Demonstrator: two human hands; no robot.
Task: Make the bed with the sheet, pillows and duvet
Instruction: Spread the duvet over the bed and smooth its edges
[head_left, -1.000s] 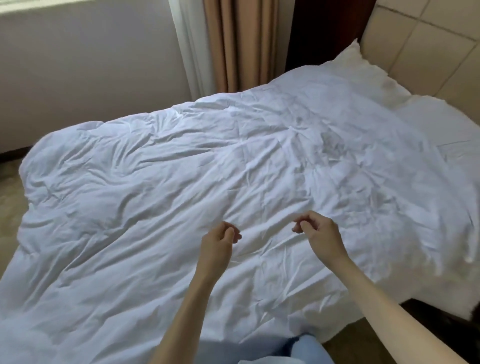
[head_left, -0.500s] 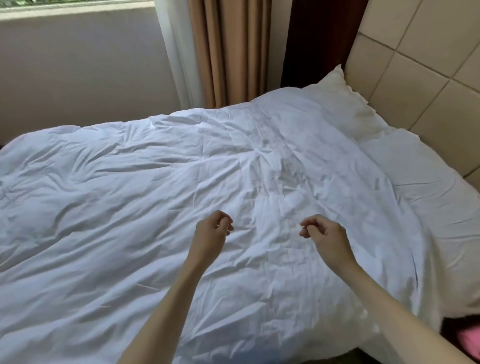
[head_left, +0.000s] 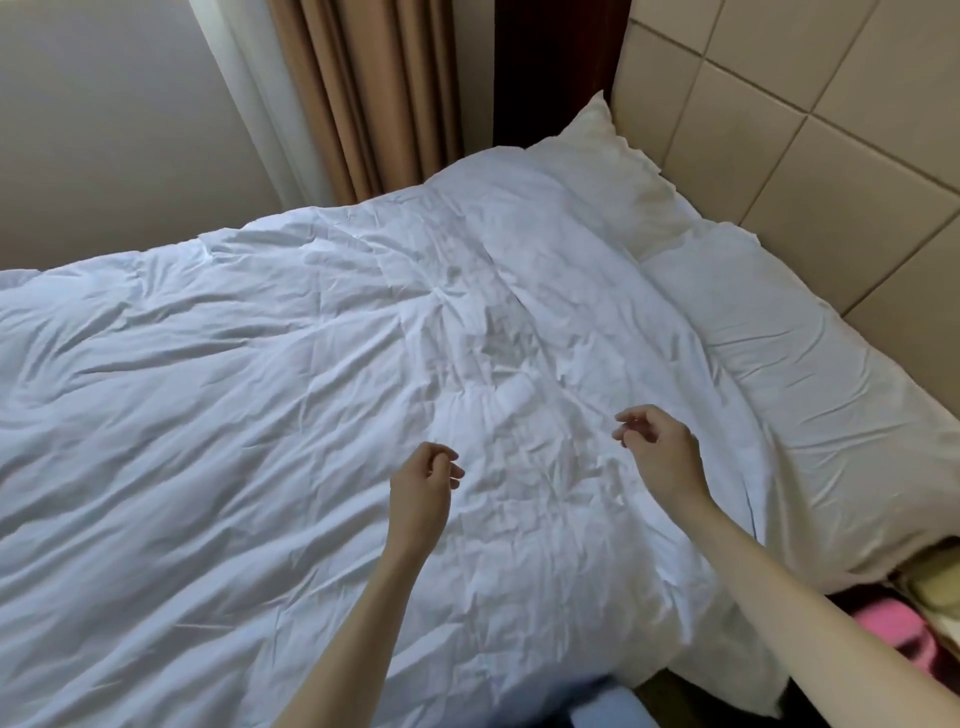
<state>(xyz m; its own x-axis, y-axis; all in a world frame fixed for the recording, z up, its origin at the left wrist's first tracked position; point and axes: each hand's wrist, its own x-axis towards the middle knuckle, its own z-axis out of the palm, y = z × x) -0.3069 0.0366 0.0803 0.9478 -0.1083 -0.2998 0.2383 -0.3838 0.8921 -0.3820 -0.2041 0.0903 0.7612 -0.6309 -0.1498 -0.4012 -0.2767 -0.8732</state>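
Hovering mid-frame with loosely curled, empty fingers, left hand and right hand face a soft, light, crumpled duvet; grip its edges.

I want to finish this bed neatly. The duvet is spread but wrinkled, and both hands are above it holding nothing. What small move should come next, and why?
Probably lower both hands and smooth the creases outward. The duvet already covers the bed up to the pillows, yet it is creased most under the left hand and the right hand, which hover loosely curled.
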